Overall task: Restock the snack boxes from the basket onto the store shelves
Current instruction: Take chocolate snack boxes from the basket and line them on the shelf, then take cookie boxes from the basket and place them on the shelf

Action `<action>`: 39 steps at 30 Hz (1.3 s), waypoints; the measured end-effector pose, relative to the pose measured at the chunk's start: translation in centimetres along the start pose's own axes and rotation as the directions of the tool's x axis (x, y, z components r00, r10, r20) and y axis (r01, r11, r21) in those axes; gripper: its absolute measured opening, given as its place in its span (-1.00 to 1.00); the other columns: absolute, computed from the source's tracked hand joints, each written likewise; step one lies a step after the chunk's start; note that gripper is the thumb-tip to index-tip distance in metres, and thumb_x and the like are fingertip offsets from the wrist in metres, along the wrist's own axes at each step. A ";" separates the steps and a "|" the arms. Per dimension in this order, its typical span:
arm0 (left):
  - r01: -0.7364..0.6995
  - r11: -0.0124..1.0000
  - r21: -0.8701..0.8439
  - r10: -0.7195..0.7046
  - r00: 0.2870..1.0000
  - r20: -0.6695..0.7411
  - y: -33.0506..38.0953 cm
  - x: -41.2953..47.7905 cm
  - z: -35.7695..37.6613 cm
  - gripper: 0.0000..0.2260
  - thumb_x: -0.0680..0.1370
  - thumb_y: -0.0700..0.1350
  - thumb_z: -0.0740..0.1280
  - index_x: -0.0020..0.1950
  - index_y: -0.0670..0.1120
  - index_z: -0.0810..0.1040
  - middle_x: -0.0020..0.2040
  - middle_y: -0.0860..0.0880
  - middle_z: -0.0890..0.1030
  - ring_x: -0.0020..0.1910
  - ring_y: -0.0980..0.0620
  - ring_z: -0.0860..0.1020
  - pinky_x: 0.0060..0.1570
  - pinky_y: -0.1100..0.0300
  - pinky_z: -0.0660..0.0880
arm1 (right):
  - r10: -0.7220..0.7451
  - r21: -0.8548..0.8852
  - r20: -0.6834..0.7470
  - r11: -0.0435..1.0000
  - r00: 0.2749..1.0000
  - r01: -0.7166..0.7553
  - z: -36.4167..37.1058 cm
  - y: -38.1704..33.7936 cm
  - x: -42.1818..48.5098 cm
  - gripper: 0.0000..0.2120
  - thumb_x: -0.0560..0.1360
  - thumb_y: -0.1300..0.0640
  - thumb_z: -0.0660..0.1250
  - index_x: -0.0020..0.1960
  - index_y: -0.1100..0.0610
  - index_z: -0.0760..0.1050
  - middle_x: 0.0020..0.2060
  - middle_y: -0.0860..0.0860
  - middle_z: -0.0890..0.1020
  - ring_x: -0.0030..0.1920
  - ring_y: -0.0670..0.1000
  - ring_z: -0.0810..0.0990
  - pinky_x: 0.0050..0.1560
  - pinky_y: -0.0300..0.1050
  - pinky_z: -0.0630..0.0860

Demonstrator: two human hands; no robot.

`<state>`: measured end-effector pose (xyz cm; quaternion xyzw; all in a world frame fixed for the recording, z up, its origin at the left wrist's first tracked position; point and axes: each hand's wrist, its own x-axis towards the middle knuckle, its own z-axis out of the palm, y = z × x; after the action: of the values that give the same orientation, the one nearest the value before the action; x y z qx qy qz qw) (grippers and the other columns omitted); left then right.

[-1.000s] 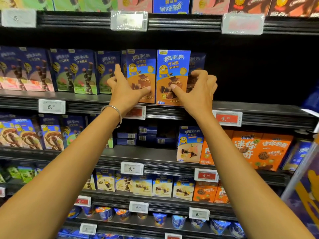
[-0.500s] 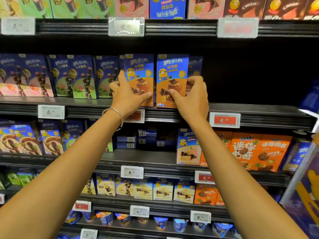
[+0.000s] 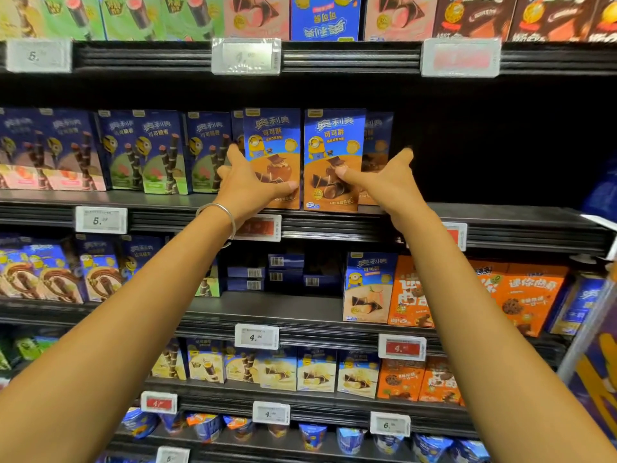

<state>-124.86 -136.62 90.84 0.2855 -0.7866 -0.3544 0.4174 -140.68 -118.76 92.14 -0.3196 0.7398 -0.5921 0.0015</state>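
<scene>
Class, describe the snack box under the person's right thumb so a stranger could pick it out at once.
Find the second shelf down, dark and empty on its right. At its front edge stand two blue boxes with orange-brown lower halves showing chocolate cones. It is the right one, under the thumb of the right hand; boxes further left show green wafer rolls.
</scene>
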 end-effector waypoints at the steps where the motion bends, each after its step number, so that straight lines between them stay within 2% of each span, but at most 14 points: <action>1: 0.000 1.000 0.002 0.000 1.000 -0.002 0.0 0.0 0.0 0.06 0.37 0.08 0.68 0.64 -0.10 0.06 0.47 -0.18 0.33 -0.02 0.19 0.32 0.17 0.13 0.33 | 0.007 0.038 0.029 0.999 1.000 -0.008 -0.1 0.0 0.2 0.12 0.30 -0.18 0.61 0.54 0.19 -0.01 0.42 0.11 0.39 0.38 0.12 0.44 0.23 0.04 0.53; 3: -0.004 1.000 0.007 0.004 1.000 -0.010 0.1 0.1 0.1 0.07 0.36 0.10 0.68 0.63 -0.09 0.07 0.48 -0.19 0.32 0.03 0.16 0.34 0.18 0.11 0.34 | 0.005 0.082 0.069 0.997 0.998 -0.010 -0.1 0.1 0.3 -0.07 0.35 -0.13 0.60 0.46 0.17 0.13 0.24 0.01 0.49 0.20 0.00 0.53 -0.08 -0.21 0.51; 5: 0.002 1.000 0.011 -0.002 1.000 -0.015 0.2 0.1 0.2 0.06 0.35 0.11 0.69 0.61 -0.09 0.08 0.49 -0.20 0.30 0.24 0.00 0.40 0.25 0.04 0.38 | -0.024 0.092 0.086 0.996 0.996 0.016 0.3 0.3 0.4 -0.21 0.38 -0.13 0.57 0.39 0.14 0.22 0.18 -0.03 0.53 0.09 -0.08 0.56 -0.21 -0.29 0.46; 7: 0.015 1.000 0.016 -0.014 1.000 -0.023 0.2 0.2 0.4 0.08 0.34 0.13 0.69 0.62 -0.09 0.08 0.50 -0.21 0.28 0.43 -0.17 0.39 0.37 -0.06 0.41 | -0.049 0.091 0.087 0.995 0.995 0.041 0.5 0.6 0.5 -0.31 0.41 -0.14 0.55 0.34 0.11 0.27 0.16 -0.05 0.57 0.05 -0.12 0.60 -0.12 -0.25 0.55; 9: 0.019 0.999 0.031 -0.018 0.999 -0.032 0.2 0.2 0.5 0.09 0.33 0.15 0.69 0.62 -0.09 0.07 0.51 -0.21 0.28 0.48 -0.21 0.37 0.41 -0.12 0.41 | -0.059 0.091 0.083 0.995 0.995 0.052 0.6 0.7 0.7 -0.36 0.43 -0.14 0.53 0.32 0.10 0.28 0.16 -0.04 0.59 0.08 -0.10 0.61 -0.01 -0.17 0.59; 13: 0.025 0.998 0.052 -0.023 0.999 -0.043 0.1 0.4 0.7 0.11 0.32 0.18 0.68 0.63 -0.08 0.06 0.51 -0.22 0.29 0.48 -0.22 0.38 0.39 -0.12 0.42 | -0.060 0.069 0.080 0.996 0.995 0.054 0.6 0.7 0.7 -0.40 0.47 -0.14 0.49 0.31 0.09 0.27 0.16 -0.04 0.59 0.07 -0.10 0.62 -0.13 -0.23 0.54; 17: 0.035 0.998 0.053 -0.033 0.998 -0.045 -0.1 0.4 0.6 0.14 0.31 0.20 0.68 0.64 -0.08 0.05 0.52 -0.21 0.30 0.49 -0.21 0.37 0.40 -0.14 0.43 | -0.064 0.028 0.058 0.998 0.996 0.062 0.8 0.8 0.4 -0.41 0.49 -0.15 0.46 0.32 0.08 0.26 0.18 -0.03 0.58 0.03 -0.10 0.61 -0.15 -0.23 0.53; 18: 0.036 0.998 0.050 -0.034 0.999 -0.041 -0.1 0.3 0.5 0.16 0.31 0.21 0.68 0.65 -0.09 0.03 0.54 -0.22 0.28 0.52 -0.21 0.35 0.43 -0.16 0.41 | -0.065 0.007 0.040 0.998 0.997 0.065 1.0 0.7 0.3 -0.39 0.49 -0.16 0.46 0.34 0.08 0.25 0.19 -0.01 0.58 0.04 -0.08 0.61 -0.13 -0.20 0.56; 20: 0.038 0.998 0.048 -0.037 0.999 -0.029 -0.1 0.2 0.4 0.24 0.30 0.25 0.66 0.69 -0.09 -0.06 0.59 -0.24 0.22 0.56 -0.23 0.29 0.49 -0.19 0.37 | -0.069 -0.034 0.005 0.997 0.998 0.069 1.3 0.7 0.2 -0.35 0.48 -0.19 0.45 0.37 0.09 0.23 0.24 0.03 0.56 0.15 0.01 0.61 0.05 -0.03 0.61; 23: 0.040 0.996 0.083 -0.037 0.999 -0.032 0.3 -0.2 0.8 0.32 0.25 0.34 0.64 0.70 -0.07 -0.12 0.61 -0.25 0.19 0.54 -0.24 0.33 0.47 -0.17 0.38 | -0.079 -0.060 -0.009 0.995 0.997 0.078 1.5 0.6 0.0 -0.29 0.45 -0.26 0.44 0.37 0.08 0.21 0.27 0.06 0.54 0.23 0.09 0.58 0.22 0.15 0.58; 28: 0.051 0.983 0.174 -0.043 0.998 -0.050 0.5 -0.6 1.6 0.43 0.21 0.37 0.65 0.70 -0.09 -0.27 0.66 -0.30 0.05 0.63 -0.33 0.16 0.53 -0.28 0.26 | -0.076 -0.051 0.002 0.996 0.997 0.076 1.3 0.5 -0.1 -0.26 0.44 -0.26 0.45 0.40 0.08 0.19 0.28 0.05 0.53 0.24 0.08 0.58 0.22 0.15 0.59; 36: 0.082 0.951 0.298 -0.074 0.997 -0.037 0.2 -0.2 1.5 0.44 0.18 0.49 0.55 0.70 -0.11 -0.27 0.66 -0.27 0.04 0.65 -0.32 0.09 0.56 -0.33 0.22 | -0.085 -0.016 0.056 0.996 0.995 0.086 0.7 0.7 -0.1 -0.30 0.44 -0.17 0.49 0.37 0.09 0.21 0.30 0.06 0.52 0.27 0.07 0.56 0.23 0.12 0.58; 38: 0.087 0.944 0.318 -0.078 0.996 -0.040 0.2 -0.2 1.5 0.45 0.17 0.52 0.52 0.69 -0.10 -0.28 0.67 -0.28 0.04 0.65 -0.33 0.10 0.55 -0.34 0.23 | -0.076 0.001 0.073 0.997 0.994 0.076 0.5 0.7 0.0 -0.29 0.45 -0.14 0.50 0.39 0.09 0.20 0.30 0.05 0.52 0.26 0.05 0.56 0.17 0.06 0.61; 39: 0.089 0.938 0.334 -0.078 0.996 -0.047 0.2 -0.3 1.5 0.45 0.17 0.54 0.49 0.69 -0.11 -0.28 0.67 -0.29 0.05 0.64 -0.34 0.12 0.54 -0.34 0.24 | -0.071 0.021 0.082 0.997 0.994 0.069 0.4 0.7 0.1 -0.30 0.45 -0.13 0.50 0.39 0.10 0.21 0.28 0.04 0.53 0.23 0.03 0.57 0.05 -0.03 0.63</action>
<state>-126.03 -135.86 90.27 0.3913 -0.8156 -0.2280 0.3602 -140.87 -119.10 91.46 -0.3694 0.7219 -0.5849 0.0143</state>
